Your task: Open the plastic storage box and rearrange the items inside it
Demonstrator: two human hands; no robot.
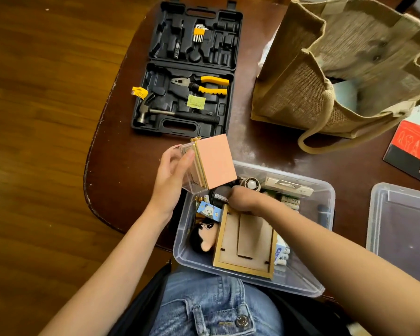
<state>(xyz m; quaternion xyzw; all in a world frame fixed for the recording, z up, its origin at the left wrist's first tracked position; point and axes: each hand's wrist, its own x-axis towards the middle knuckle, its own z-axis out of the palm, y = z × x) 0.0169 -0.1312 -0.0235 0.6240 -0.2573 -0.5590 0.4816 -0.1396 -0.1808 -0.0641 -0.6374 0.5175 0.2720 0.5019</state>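
Observation:
The clear plastic storage box (325,202) stands open at the table's near edge, above my lap. Its lid (403,224) lies to the right. My left hand (172,170) holds a small clear case with pink-faced boards (214,161) tilted above the box's far left corner. My right hand (245,197) reaches down into the box among the items, fingers curled; what it grips is hidden. Inside lie a wooden picture frame (245,241) back side up, a black-haired plush doll (203,235), a panda-printed blue pack (209,210), battery packs (290,202) and a small white fan (251,184).
An open black tool case (187,69) with pliers, hammer and hex keys lies at the table's far side. A jute bag (337,69) stands at the far right. A red and black booklet (412,151) lies at the right edge. Wooden floor lies to the left.

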